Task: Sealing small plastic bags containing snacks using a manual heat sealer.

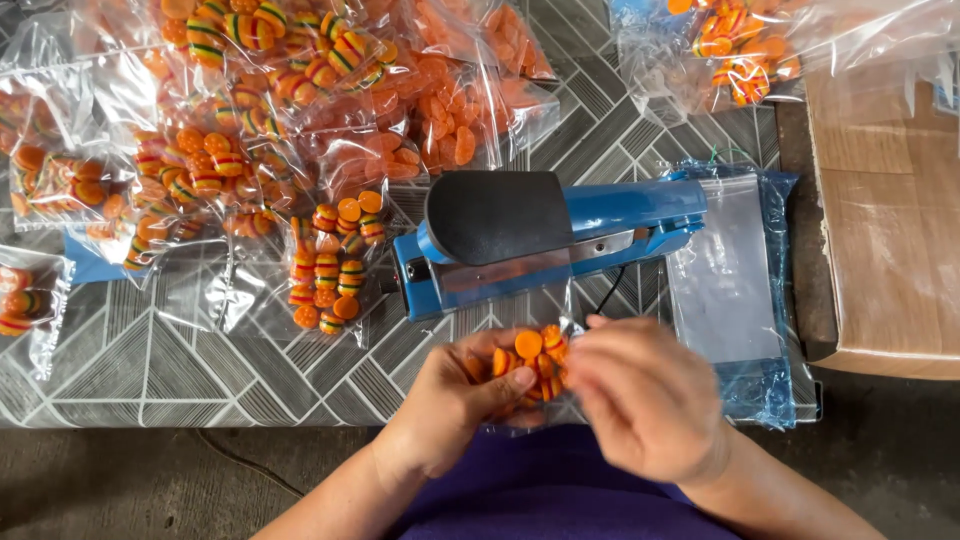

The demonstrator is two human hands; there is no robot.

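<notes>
Small clear bag (530, 365) of orange burger-shaped sweets sits between both hands, just in front of the blue heat sealer (560, 235), above the near edge of the tabletop (130, 370). Only the head view here. Bag looks light, thin film is soft and crinkly, probably slippery; loose contents shift inside, so best taken by pinching the film at the top or cupping under the filled part. Left hand (450, 395) comes in from lower left, palm angled inward, thumb laid over the bag's front, fingers closed around its left side. Right hand (645, 395) comes from lower right, back of hand up, slightly blurred; fingers curl onto the bag's right edge, gripping the film there, exact pinch hidden. Left of the sealer, many filled bags (260, 130) lie piled. More filled bags (735, 50) top right. Stack of empty clear bags (725, 280) lies right of the sealer, cardboard box (885, 210) beside it.
</notes>
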